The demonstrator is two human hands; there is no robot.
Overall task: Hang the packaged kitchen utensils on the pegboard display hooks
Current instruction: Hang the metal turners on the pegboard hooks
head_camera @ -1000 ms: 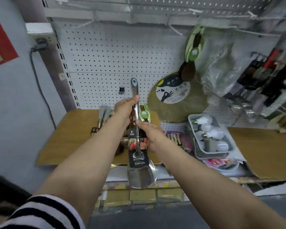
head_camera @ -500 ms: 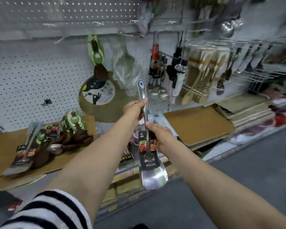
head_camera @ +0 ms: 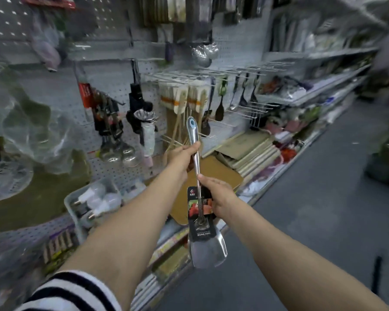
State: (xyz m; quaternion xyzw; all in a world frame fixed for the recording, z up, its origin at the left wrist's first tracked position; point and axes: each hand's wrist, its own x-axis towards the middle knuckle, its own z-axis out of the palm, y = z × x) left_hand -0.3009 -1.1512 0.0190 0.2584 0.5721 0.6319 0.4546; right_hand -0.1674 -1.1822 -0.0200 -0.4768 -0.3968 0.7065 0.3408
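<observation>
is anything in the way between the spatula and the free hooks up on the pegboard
Nothing visible blocks it. Both hands, left and right, hold the spatula upright in open air before the display. Bare wire hooks jut out up and to the right, beside hanging utensils; the frame is blurred, so thin obstacles could be missed.

We record even, cool, diffuse light with no single source in view and no hard shadows. The shiny steel spatula with a black label card (head_camera: 200,212) is the sharpest thing; its blade carries soft pale glare. Left of the spatula, the clear crinkled plastic bag (head_camera: 32,131) is smeared by motion blur. Above and right of it, the white wire hooks (head_camera: 245,72) and shelves streak. Wide-angle distortion bends the far edges, where detail is lost.
</observation>
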